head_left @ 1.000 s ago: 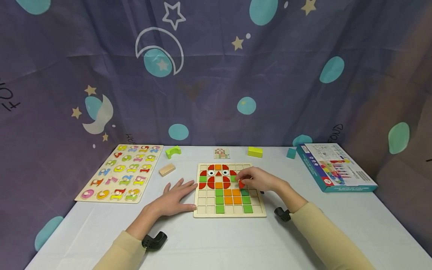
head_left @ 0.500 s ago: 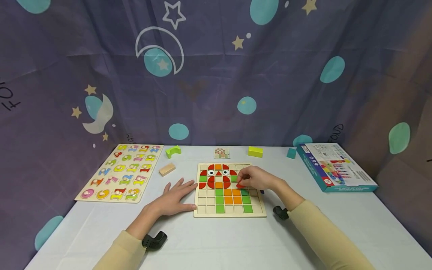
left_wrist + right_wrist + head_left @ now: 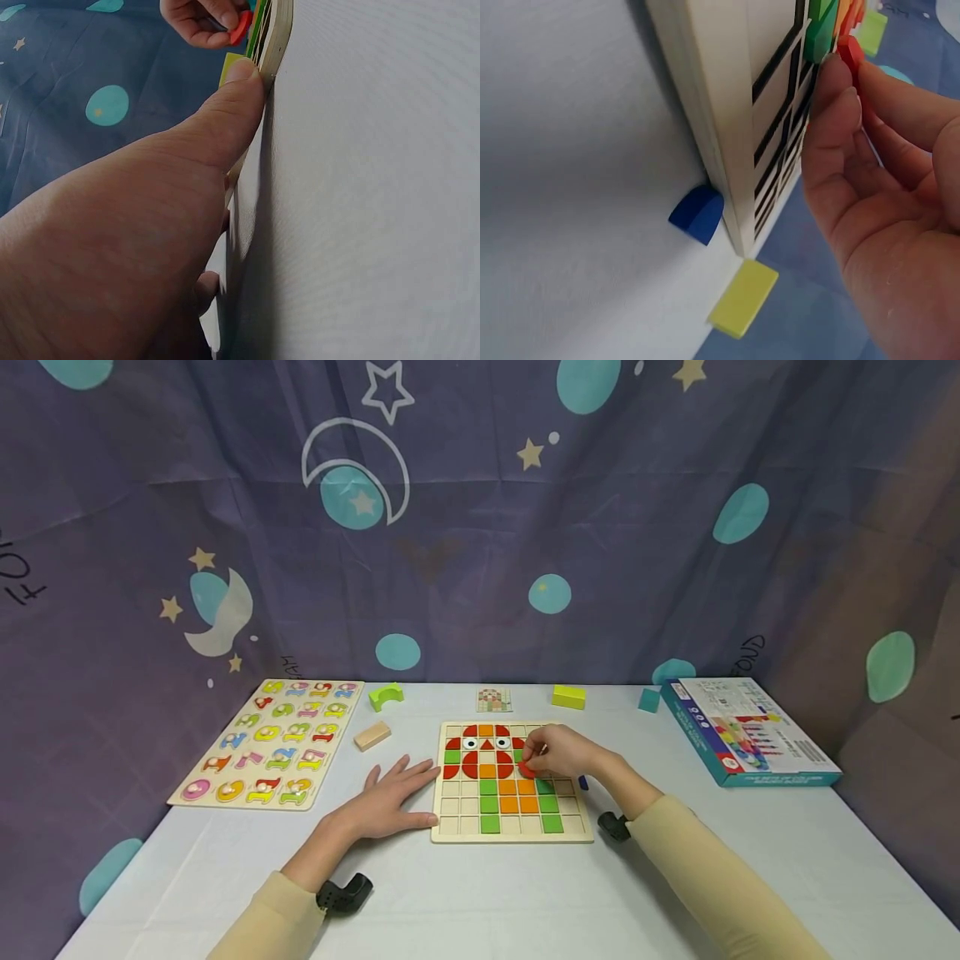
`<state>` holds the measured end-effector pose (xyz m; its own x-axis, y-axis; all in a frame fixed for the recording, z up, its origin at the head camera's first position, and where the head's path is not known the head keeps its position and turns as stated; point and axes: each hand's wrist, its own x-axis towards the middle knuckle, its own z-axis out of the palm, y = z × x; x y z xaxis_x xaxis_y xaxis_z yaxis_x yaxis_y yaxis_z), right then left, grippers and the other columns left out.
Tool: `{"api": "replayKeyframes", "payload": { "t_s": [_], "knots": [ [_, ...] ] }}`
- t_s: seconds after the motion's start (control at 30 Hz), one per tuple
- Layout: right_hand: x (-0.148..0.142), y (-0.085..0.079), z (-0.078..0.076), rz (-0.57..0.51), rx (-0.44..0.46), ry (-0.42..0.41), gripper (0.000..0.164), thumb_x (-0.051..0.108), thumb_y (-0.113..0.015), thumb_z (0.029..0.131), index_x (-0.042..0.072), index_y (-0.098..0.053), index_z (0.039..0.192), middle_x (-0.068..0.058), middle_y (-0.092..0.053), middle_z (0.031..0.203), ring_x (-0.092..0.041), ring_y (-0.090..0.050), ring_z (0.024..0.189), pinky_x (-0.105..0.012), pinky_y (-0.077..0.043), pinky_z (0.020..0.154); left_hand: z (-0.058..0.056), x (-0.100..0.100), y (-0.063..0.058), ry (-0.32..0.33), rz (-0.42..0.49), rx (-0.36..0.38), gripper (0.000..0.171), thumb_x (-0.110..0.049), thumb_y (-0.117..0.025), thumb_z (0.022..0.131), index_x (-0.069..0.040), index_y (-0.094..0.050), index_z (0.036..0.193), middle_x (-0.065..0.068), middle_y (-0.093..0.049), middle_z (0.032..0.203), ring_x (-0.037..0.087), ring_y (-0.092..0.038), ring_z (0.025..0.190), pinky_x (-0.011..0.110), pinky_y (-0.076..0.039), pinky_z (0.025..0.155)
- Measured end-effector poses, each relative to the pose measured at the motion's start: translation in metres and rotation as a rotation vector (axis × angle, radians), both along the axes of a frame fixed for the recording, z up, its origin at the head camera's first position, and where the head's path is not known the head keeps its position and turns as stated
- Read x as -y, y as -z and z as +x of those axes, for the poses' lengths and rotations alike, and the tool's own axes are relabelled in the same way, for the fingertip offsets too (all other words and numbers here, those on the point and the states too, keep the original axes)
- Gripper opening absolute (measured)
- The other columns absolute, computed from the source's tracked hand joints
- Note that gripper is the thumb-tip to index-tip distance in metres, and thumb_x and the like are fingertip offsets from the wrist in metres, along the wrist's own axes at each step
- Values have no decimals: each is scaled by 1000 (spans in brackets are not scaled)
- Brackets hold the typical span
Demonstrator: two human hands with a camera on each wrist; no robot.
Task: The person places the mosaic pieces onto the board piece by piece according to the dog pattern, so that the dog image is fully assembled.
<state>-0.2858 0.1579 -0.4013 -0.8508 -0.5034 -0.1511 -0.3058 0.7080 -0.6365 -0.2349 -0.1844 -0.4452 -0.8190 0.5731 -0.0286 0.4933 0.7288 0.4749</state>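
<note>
Between thumb and fingers my right hand (image 3: 564, 752) pinches a red curved-edge tile (image 3: 850, 52), held at the right half of a wooden grid board (image 3: 456, 828). Whether the tile touches its cell I cannot tell. The board carries red, green and orange tiles and two eye tiles, including a green tile (image 3: 551, 824) in the bottom row. My left hand (image 3: 390, 802) lies with spread, straight fingers against the board's left edge; its thumb touches the lower left corner. A small blue tile (image 3: 697, 214) lies beside the board's right edge, partly hidden by my wrist in the head view.
A number puzzle board (image 3: 255, 752) lies at left, a boxed set (image 3: 753, 735) at right. Behind the grid board are a green arch block (image 3: 386, 696), a plain wooden block (image 3: 372, 736), a pattern card (image 3: 493, 700), a yellow block (image 3: 568, 697) and a teal block (image 3: 648, 700).
My right hand has shifted slightly left with the red tile, which has turned in its fingers and come next to the red shapes. The left hand has stayed still.
</note>
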Motion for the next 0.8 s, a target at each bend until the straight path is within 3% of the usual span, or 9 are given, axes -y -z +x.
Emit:
{"api": "replayKeyframes", "payload": {
  "t_s": [0.27, 0.6, 0.8],
  "knots": [
    [5, -1, -1, 29, -21, -19, 7, 6, -70, 96, 1, -67, 92, 0, -64, 83, -15, -57, 75, -31, -51, 73, 0, -2, 0, 10, 5, -7, 82, -61, -66, 91, -19, -41, 157, 4, -32, 163, 39, -12, 152, 72, 0, 112],
    [1, 2, -1, 54, -34, 4, 7, 8, -73, 94, 10, -67, 90, 2, -63, 84, -16, -55, 78, -33, -49, 75, 0, -1, -1, 6, 1, 1, 83, -62, -65, 90, -21, -40, 157, 3, -30, 163, 38, -11, 152, 71, 0, 112],
    [4, 1, 0, 51, -40, -31, 10, 11, -76, 92, 10, -67, 89, 1, -61, 79, -15, -54, 72, -30, -48, 68, 0, 0, 0, 5, -3, 2, 83, -64, -64, 90, -23, -39, 158, 2, -29, 164, 37, -11, 152, 71, 0, 112]
  ]
}}
